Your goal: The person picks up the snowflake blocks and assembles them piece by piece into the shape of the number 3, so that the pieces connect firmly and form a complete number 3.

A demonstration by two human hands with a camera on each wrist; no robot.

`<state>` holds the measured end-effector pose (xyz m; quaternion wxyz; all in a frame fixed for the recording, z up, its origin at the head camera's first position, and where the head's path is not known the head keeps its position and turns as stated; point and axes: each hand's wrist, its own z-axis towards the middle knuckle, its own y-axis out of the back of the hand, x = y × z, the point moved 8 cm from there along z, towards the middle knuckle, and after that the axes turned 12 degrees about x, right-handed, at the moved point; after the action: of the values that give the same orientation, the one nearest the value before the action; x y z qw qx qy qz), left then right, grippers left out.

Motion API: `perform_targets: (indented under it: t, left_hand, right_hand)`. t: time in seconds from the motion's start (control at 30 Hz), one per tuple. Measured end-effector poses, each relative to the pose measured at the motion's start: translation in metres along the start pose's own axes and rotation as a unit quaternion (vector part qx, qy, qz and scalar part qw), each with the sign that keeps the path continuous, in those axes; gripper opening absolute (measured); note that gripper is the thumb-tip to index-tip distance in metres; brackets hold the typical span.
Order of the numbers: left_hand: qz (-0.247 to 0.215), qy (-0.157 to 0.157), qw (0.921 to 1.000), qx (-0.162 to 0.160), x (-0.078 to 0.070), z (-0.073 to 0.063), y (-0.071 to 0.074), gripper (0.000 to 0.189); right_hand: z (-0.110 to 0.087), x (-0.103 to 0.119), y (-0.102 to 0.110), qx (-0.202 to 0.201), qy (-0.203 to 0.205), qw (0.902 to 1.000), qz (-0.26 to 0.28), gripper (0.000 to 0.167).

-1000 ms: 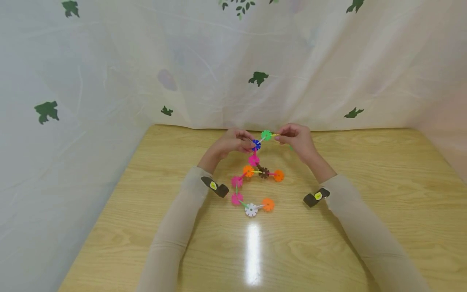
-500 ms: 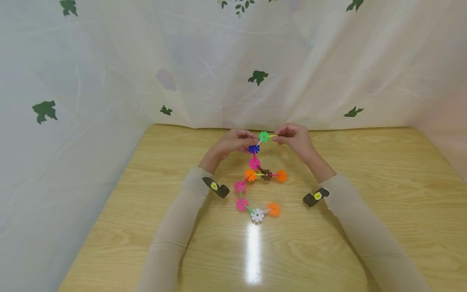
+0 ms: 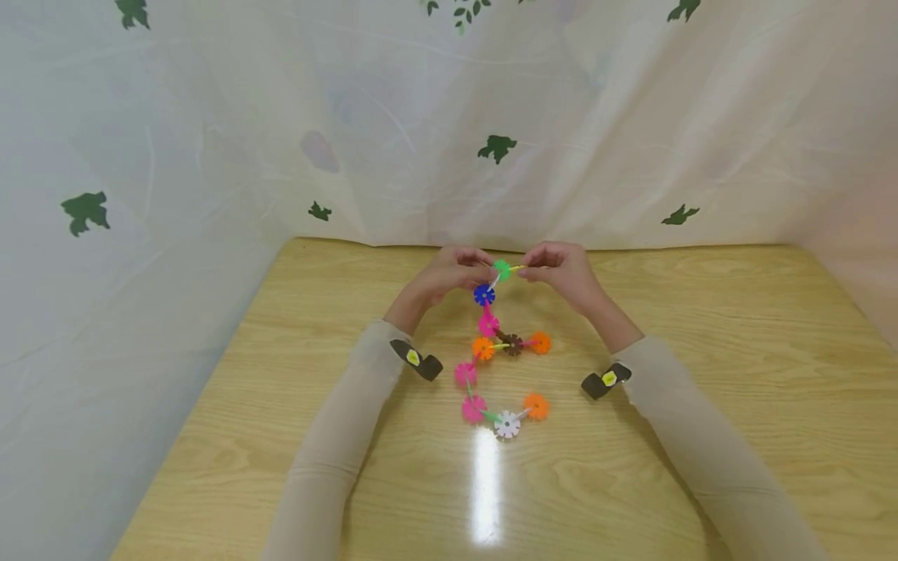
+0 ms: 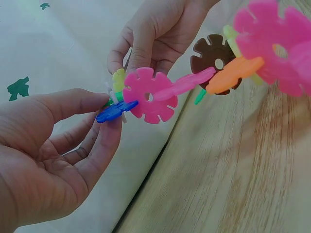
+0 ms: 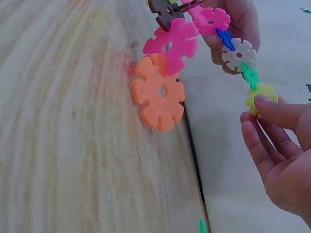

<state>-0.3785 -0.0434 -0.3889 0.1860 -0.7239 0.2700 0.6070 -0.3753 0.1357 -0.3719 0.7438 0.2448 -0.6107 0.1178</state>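
A branching chain of plastic notched discs, the flower-shaped linking kind, hangs between the hands and runs toward the viewer. My left hand (image 3: 449, 274) pinches the green disc (image 3: 501, 270) near the chain's far end, thumb on top. Just below it hangs the blue disc (image 3: 484, 294). My right hand (image 5: 291, 155) pinches the yellow disc (image 5: 262, 97), linked to the green one. Lower down come pink discs (image 3: 465, 374), a brown disc (image 3: 513, 345) on a side branch, and a white disc (image 3: 507, 425) with an orange disc (image 3: 536, 407) at the near end.
Underneath is a wood-grain table (image 3: 281, 436), its back edge against a pale curtain (image 3: 393, 117) printed with green birds. In the right wrist view, a small green piece (image 5: 202, 226) lies by that edge. Both wrists wear black camera straps (image 3: 607, 380).
My left hand's fingers have shifted from the blue disc to the green one. The hands have drawn closer together, and the chain's lower end has moved toward the viewer and slightly right.
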Motion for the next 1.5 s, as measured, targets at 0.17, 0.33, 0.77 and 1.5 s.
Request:
perform_targets:
  t: [0.17, 0.33, 0.77, 1.5]
  left_hand:
    - [-0.011, -0.016, 0.9997, 0.012, -0.004, -0.001, -0.001, 0.028]
    - [-0.017, -0.021, 0.9995, 0.016, -0.004, -0.001, 0.000, 0.028]
    - [-0.026, -0.032, 0.9990, 0.015, -0.007, -0.002, -0.001, 0.027]
    - [-0.039, -0.027, 0.9988, 0.010, -0.005, 0.000, -0.003, 0.030]
  right_hand:
    - [-0.001, 0.004, 0.000, 0.009, 0.018, 0.9996, -0.021, 0.019]
    - [-0.001, 0.007, 0.001, 0.014, 0.030, 0.9984, -0.046, 0.016]
    - [-0.002, 0.012, 0.000, 0.020, 0.032, 0.9961, -0.081, 0.010]
    - [0.000, 0.006, -0.003, 0.016, -0.013, 0.9953, -0.095, 0.019]
